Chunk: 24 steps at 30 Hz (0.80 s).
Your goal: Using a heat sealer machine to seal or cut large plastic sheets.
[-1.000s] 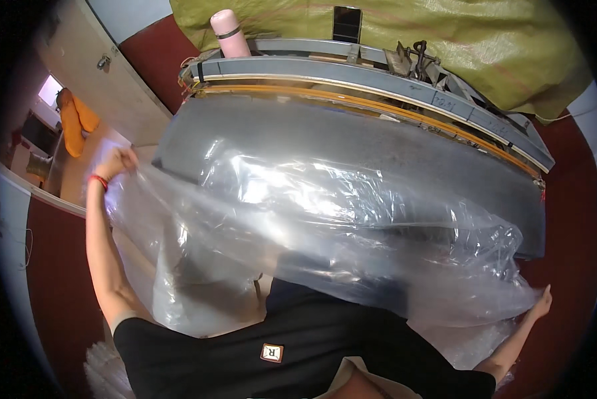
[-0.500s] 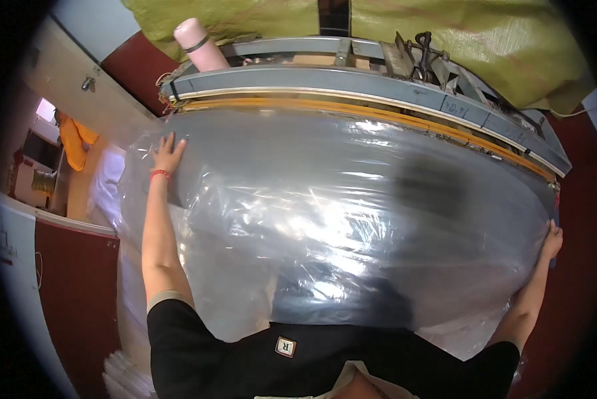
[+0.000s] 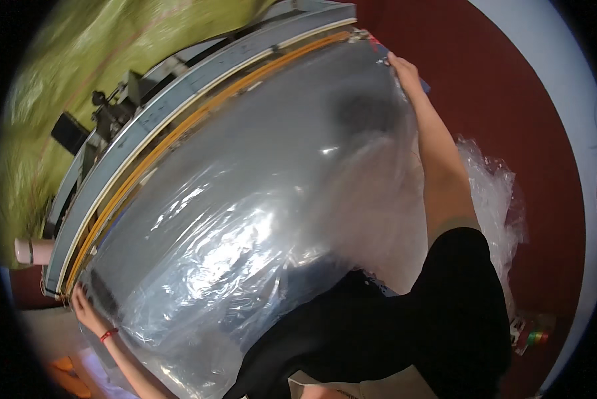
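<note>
A large clear plastic sheet [image 3: 245, 219] lies spread over a grey table top [image 3: 272, 139]. My left hand [image 3: 86, 307], with a red band at the wrist, presses the sheet's corner at the table's left end, close to the orange strip [image 3: 179, 136] along the far edge. My right hand [image 3: 403, 70] grips the sheet's other far corner at the table's right end. Both arms are stretched wide apart and the sheet is pulled taut between them. My black shirt fills the lower middle.
A grey metal bar with an orange strip runs along the table's far side, with a small machine [image 3: 109, 113] behind it. A pink bottle [image 3: 32, 251] stands at the left. Crumpled clear plastic [image 3: 491, 199] lies on the red floor at the right. Green cloth [image 3: 66, 73] hangs behind.
My head has tilted, so the whole view is rotated. Both hands have moved farther out to the table's two far corners, and the sheet now lies flatter and tauter.
</note>
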Each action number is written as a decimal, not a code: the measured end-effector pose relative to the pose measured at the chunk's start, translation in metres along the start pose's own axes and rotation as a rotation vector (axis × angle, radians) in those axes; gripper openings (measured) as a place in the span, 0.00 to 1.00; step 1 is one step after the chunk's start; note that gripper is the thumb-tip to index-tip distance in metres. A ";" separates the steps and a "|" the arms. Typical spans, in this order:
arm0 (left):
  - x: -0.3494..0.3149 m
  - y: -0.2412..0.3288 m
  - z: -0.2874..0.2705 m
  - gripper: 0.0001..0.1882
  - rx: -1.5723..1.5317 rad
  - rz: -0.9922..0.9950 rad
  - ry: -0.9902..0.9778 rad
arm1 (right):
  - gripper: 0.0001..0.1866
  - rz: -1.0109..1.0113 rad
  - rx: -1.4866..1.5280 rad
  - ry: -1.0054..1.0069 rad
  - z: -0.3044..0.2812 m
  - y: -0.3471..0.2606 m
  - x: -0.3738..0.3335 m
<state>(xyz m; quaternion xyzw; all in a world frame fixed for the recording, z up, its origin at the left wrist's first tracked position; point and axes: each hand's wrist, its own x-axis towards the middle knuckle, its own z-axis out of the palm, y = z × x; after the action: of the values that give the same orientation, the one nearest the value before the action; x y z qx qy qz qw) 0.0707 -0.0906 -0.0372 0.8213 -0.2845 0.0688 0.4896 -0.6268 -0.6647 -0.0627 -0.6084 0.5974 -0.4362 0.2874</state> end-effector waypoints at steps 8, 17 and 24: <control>-0.212 0.316 0.211 0.12 -0.811 -0.107 -1.419 | 0.12 -0.073 0.209 -0.206 -0.034 0.036 0.007; -0.376 0.345 0.365 0.38 -0.403 0.781 -1.283 | 0.14 -0.122 0.225 0.055 -0.014 0.023 -0.002; -0.362 0.343 0.348 0.22 -0.497 0.187 -2.076 | 0.15 -0.088 0.174 0.082 -0.011 0.021 0.001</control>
<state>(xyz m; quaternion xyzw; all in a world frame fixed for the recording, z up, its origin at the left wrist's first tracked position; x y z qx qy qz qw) -0.4705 -0.3621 -0.0943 0.3304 -0.6295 -0.6860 0.1545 -0.6462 -0.6665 -0.0758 -0.5884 0.5412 -0.5233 0.2952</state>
